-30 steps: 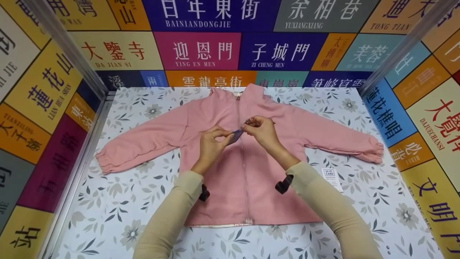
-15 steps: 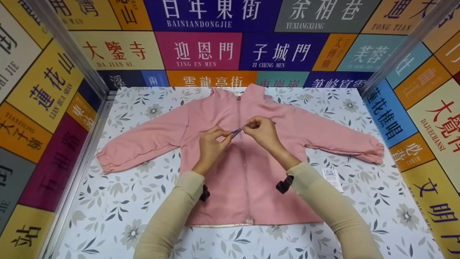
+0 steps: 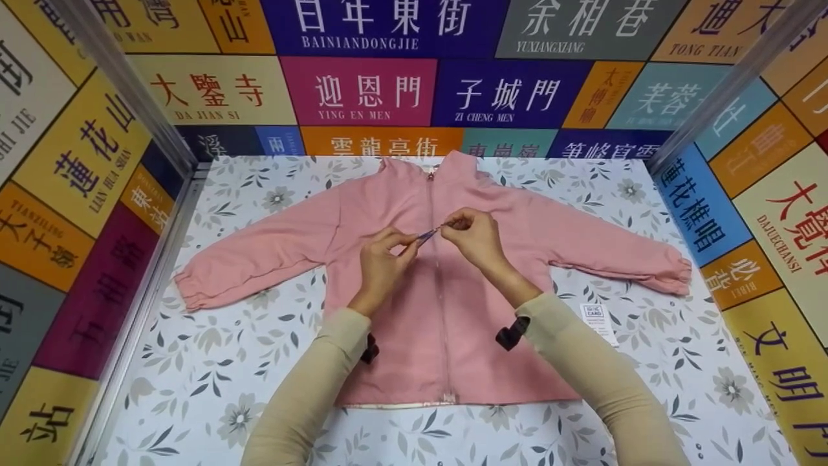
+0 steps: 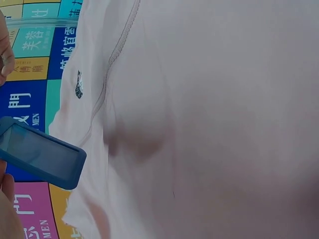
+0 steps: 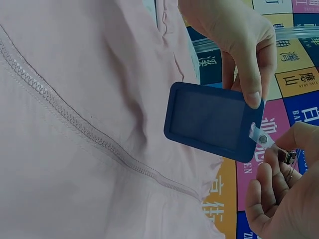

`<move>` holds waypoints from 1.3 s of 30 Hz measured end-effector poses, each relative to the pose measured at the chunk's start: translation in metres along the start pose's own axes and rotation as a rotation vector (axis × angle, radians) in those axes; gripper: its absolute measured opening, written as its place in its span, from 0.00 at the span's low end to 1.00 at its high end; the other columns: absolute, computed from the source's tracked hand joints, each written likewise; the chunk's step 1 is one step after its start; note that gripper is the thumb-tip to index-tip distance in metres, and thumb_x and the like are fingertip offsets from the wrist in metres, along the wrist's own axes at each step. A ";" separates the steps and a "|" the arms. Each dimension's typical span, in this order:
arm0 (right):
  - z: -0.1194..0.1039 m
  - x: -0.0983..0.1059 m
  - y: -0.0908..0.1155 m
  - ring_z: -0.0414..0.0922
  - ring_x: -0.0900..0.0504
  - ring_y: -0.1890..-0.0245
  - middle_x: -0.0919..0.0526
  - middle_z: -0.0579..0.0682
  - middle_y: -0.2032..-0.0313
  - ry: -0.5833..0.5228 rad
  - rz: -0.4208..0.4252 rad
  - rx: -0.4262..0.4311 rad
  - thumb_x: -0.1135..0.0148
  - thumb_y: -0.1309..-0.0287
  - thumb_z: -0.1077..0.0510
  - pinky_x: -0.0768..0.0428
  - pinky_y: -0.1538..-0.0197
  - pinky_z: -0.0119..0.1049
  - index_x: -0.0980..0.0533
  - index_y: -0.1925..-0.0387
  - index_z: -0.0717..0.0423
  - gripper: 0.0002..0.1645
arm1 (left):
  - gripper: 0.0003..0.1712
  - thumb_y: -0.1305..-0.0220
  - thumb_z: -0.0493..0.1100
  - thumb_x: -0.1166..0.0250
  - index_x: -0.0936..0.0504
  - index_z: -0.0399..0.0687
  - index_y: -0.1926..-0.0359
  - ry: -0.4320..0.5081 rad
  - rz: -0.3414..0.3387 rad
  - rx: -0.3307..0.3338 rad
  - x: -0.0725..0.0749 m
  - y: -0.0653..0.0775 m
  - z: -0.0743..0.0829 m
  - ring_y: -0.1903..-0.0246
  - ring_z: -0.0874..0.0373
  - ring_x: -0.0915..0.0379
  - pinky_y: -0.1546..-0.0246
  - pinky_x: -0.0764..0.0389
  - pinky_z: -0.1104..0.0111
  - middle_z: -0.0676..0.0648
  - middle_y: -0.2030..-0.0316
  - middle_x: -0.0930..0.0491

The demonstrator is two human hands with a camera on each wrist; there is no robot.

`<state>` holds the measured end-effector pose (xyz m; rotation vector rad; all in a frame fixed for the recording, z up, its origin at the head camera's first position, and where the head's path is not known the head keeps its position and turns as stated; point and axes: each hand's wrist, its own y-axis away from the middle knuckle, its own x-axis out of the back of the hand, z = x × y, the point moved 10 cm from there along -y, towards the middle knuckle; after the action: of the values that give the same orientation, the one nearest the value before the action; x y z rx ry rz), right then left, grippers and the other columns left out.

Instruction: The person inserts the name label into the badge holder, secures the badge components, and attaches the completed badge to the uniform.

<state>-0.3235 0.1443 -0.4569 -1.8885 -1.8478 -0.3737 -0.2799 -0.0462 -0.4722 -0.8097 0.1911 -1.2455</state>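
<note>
My left hand (image 3: 383, 262) pinches a blue badge holder (image 5: 209, 117) between thumb and fingers by its slotted end. The holder has a framed window, and from the head it appears nearly edge-on. A clear snap strap (image 5: 261, 138) passes through its slot and bears a small metal clip (image 5: 289, 157). My right hand (image 3: 477, 239) pinches the strap near this clip. Both hands are close together above the chest of a pink zip-up jacket (image 3: 388, 323), laid out flat with sleeves spread. Its zipper (image 5: 84, 127) runs down the middle.
A white card (image 3: 595, 318) printed with "CARD" lies right of the jacket, near my right forearm. Leaf-patterned cloth covers the table (image 3: 213, 375). Panels with large lettering wall in the back (image 3: 362, 90) and both sides.
The badge holder has tilted from showing its face to nearly edge-on in the head view. Both hands stay in nearly the same place, still gripping the holder and its strap.
</note>
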 end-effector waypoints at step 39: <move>-0.027 0.004 0.012 0.42 0.18 0.66 0.12 0.62 0.61 -0.147 -0.161 0.093 0.29 0.45 0.62 0.20 0.61 0.28 0.14 0.60 0.64 0.11 | 0.09 0.43 0.33 0.29 0.12 0.34 0.60 0.200 -0.157 0.165 -0.005 -0.018 0.021 0.63 0.48 0.17 0.55 0.16 0.59 0.38 0.63 0.13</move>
<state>-0.3080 0.1342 -0.4332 -1.7516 -2.0843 -0.2018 -0.2836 -0.0342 -0.4468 -0.5655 0.1855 -1.4707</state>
